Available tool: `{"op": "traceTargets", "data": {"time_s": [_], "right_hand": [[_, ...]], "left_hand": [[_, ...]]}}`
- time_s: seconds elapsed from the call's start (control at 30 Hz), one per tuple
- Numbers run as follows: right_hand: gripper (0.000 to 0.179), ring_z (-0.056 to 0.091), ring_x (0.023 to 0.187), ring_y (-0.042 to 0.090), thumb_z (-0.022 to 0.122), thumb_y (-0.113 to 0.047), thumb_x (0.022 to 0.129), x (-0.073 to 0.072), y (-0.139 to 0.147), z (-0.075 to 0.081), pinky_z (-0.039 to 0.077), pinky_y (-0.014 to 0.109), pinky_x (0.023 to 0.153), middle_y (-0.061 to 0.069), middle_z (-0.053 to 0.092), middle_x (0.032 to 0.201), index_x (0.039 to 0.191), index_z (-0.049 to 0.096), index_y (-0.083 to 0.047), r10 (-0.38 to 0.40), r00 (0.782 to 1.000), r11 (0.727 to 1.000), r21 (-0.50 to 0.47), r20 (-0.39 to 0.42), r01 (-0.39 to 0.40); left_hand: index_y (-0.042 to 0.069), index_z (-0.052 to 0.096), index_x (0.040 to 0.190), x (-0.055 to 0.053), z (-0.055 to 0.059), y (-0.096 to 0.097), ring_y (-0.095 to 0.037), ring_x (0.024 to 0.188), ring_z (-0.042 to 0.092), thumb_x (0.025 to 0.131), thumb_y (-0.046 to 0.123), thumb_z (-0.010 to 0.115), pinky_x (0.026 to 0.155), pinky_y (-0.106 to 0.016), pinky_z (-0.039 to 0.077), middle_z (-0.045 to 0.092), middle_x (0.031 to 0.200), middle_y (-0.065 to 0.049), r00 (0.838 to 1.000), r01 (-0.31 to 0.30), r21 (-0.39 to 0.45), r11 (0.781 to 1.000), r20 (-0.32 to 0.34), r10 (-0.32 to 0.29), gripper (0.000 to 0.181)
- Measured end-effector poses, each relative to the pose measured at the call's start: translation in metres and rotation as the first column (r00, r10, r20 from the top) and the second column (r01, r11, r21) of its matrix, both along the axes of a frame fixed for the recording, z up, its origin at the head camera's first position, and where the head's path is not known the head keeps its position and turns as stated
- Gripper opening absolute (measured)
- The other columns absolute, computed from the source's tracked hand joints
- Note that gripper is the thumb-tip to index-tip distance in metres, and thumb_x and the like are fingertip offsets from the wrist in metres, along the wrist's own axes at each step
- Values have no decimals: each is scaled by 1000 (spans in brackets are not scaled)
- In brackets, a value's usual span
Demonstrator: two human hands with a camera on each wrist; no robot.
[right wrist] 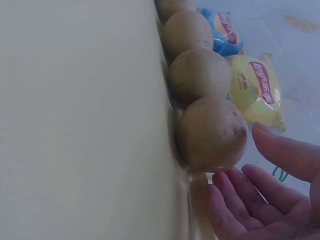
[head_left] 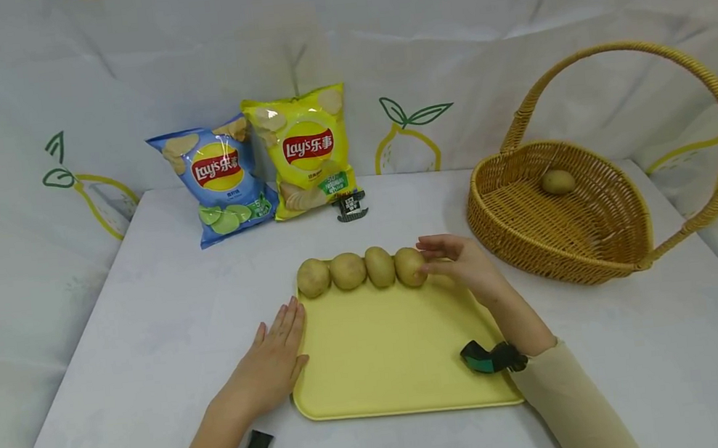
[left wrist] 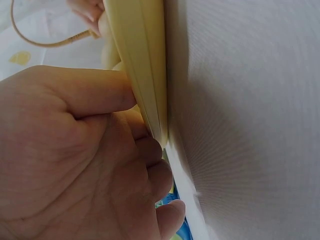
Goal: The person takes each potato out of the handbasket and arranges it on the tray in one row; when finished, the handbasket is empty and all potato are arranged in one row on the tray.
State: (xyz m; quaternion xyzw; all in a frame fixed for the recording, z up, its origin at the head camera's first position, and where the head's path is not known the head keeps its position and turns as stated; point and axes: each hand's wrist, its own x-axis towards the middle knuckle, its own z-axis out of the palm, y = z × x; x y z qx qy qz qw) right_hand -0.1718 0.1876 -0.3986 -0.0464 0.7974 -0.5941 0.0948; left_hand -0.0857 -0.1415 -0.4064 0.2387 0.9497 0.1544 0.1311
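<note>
Several potatoes stand in a row along the far edge of a yellow tray [head_left: 386, 352]. My right hand [head_left: 462, 264] is at the right end of this row, beside the last potato [head_left: 410, 267]. In the right wrist view its fingertips [right wrist: 230, 182] come right up to that potato [right wrist: 212, 135], while the thumb stands a little apart from it. My left hand [head_left: 274, 357] rests at the tray's left edge with its fingers extended. The left wrist view shows the thumb [left wrist: 102, 90] against the tray's rim [left wrist: 142, 60].
A wicker basket [head_left: 490, 221] with a tall arched handle stands at the right, one potato [head_left: 557, 182] inside. Behind the tray lean a blue chip bag [head_left: 224, 187] and a yellow chip bag [head_left: 309, 156]. A small black packet [head_left: 351, 206] lies by them.
</note>
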Motion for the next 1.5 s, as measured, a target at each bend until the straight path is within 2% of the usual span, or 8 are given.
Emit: {"op": "traceTargets", "data": {"time_s": [0.3,0.5,0.7,0.87,1.07,1.13,1.27,1.5], "right_hand": [[47,56,114,22,66,-7,88,-1,13,13,47,18,86,27,51,130,130,51,8,-47,999,997,-54,-17,46],[50,60,106,13,66,-4,88,-10,36,41,48,18,85,1,64,112,131,46,13,-83,995,988,-133,-63,74],[49,60,101,6,68,-15,88,-20,63,77,45,14,85,-5,65,108,130,52,5,-156,981,988,-35,-115,153],[43,58,100,5,69,-22,87,-26,86,93,42,15,85,-10,65,107,125,59,-5,-210,971,977,17,-114,214],[45,50,104,4,66,-31,89,-36,112,102,41,18,83,-16,61,111,129,57,-13,-252,963,957,120,-98,263],[47,46,110,4,64,-36,89,-41,119,104,36,22,95,-17,57,114,131,55,-17,-268,961,948,158,-68,275],[44,46,111,5,68,-30,87,-52,135,108,30,26,102,-14,56,115,128,57,-18,-321,947,946,47,-2,320],[32,54,96,-1,73,-26,82,-66,164,100,41,17,89,-13,56,110,114,66,-24,-424,906,904,-62,10,424]], "left_hand": [[-11,17,145,1,0,-1,-37,141,11,98,17,50,108,-59,16,10,154,-24,1000,-2,9,1000,10,2,64],[-10,16,146,1,-1,-1,-37,141,10,98,17,50,108,-59,16,10,154,-23,1000,-8,13,1000,14,8,64],[-10,16,146,1,-1,-1,-37,141,10,98,17,49,108,-59,15,9,154,-23,1000,-7,15,1000,11,7,64],[-10,17,146,1,-1,0,-37,141,11,98,17,49,108,-59,16,10,154,-23,1000,0,17,1000,7,-1,64],[-10,16,146,0,-1,-1,-36,142,10,98,18,49,109,-58,16,10,154,-22,1000,-3,9,1000,15,3,64],[-10,17,146,0,-1,-1,-36,142,10,98,18,49,109,-58,16,10,154,-23,1000,-4,8,1000,13,4,64],[-11,17,146,0,-1,-1,-37,141,12,98,17,50,108,-58,16,11,154,-24,1000,-9,16,1000,5,8,64],[-10,18,146,0,-1,0,-36,141,12,98,17,50,109,-57,16,12,154,-23,1000,-9,8,1000,2,9,64]]}}
